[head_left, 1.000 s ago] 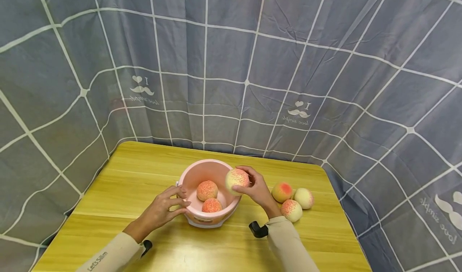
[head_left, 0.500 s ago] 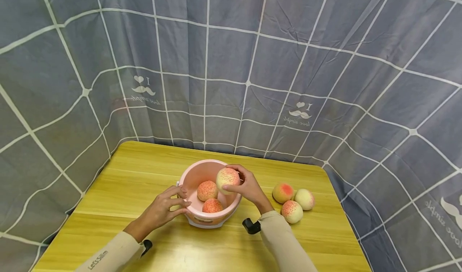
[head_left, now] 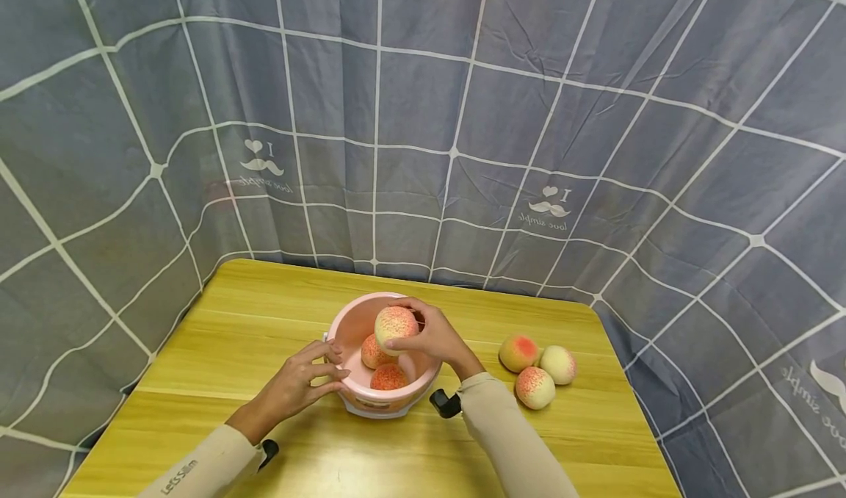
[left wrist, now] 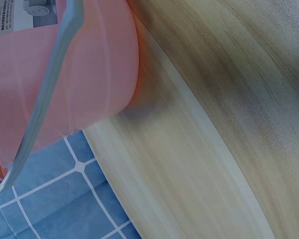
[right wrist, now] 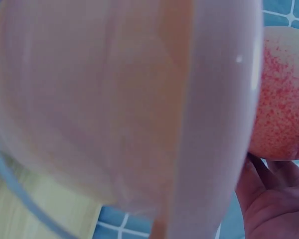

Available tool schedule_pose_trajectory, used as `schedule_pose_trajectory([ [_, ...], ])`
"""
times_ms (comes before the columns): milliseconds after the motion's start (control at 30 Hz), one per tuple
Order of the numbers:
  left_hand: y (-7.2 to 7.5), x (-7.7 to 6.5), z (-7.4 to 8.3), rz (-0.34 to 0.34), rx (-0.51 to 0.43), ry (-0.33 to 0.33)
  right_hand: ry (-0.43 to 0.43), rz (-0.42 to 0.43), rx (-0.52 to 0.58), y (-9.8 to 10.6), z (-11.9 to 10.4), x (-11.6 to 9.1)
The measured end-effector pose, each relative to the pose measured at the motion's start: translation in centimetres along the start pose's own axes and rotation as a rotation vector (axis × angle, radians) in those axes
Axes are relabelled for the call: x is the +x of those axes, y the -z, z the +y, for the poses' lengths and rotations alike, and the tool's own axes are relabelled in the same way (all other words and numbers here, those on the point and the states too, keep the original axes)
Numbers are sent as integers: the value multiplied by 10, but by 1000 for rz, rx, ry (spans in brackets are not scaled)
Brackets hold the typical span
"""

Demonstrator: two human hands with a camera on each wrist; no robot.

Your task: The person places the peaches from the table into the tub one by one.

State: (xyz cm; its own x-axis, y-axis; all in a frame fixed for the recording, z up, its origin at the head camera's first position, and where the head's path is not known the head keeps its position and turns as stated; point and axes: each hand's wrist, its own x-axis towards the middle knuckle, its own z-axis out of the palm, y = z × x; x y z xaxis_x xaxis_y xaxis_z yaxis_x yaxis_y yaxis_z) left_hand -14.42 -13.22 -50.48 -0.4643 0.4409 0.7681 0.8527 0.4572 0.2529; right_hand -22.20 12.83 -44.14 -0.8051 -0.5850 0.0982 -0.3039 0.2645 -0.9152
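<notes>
A pink bucket stands on the table with two orange-red peaches inside, one behind and one in front. My left hand grips its left rim, fingertips over the edge. Above the bucket's opening, my right hand holds a pale yellow peach speckled with red, which overlaps the rear peach in the head view. The right wrist view shows this peach beyond the bucket rim, with the fingers under it. Only bucket wall and handle show in the left wrist view.
To the right of the bucket, three more peaches sit close together on the wooden table: a yellow one with a red patch, a pale one and a speckled one. A grey checked curtain surrounds the table.
My right hand has carried the speckled peach leftward, from the bucket's right rim to over its middle. The left hand and the bucket have stayed in place.
</notes>
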Motion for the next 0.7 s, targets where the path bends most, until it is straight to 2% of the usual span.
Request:
schedule_pose_trajectory([
  [200, 1, -1, -1, -8, -2, 10, 9, -27, -62, -7, -5, 10],
  [700, 2, -1, -1, 1, 0, -9, 53, -35, -111, -24, -2, 23],
])
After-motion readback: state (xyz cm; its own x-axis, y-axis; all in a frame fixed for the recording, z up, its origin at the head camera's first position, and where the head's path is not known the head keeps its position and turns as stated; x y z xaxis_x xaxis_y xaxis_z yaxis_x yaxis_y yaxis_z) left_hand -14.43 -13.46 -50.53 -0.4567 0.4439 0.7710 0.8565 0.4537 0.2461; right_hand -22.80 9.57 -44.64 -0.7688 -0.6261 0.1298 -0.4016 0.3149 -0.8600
